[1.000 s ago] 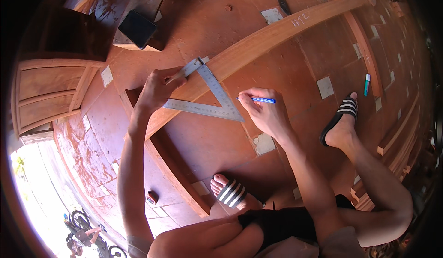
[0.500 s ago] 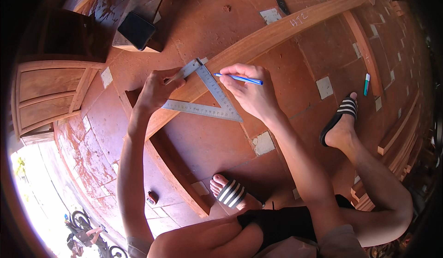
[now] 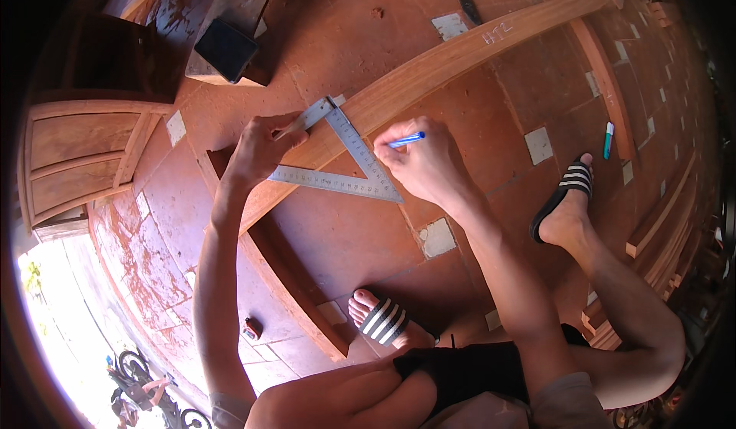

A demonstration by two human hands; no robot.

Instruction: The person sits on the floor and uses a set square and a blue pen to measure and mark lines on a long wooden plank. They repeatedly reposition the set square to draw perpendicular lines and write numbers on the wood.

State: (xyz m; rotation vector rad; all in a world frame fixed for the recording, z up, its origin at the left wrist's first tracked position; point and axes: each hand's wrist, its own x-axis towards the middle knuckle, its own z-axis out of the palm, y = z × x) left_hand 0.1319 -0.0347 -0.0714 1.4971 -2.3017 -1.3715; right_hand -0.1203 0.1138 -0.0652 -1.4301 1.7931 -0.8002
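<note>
A long wooden beam runs diagonally from the lower left to the upper right, with chalk-like writing near its far end. Across it lies a metal triangular square with graduated edges. My left hand grips the square's thick edge at the beam's far side, fingers and thumb closed on it. To the right of the square's slanted blade, my right hand holds a blue pen between its fingers, just off the beam's near edge. The pen's tip is hidden by the fingers.
Another wooden piece supports the beam's lower left end, and a second bar crosses under its far end. A black phone rests on a timber block. On the tiled floor lie a green marker and a small red object.
My right hand has drawn slightly right and down, away from the square's blade, and the pen has tilted within the fingers. My left hand and the square stay in place.
</note>
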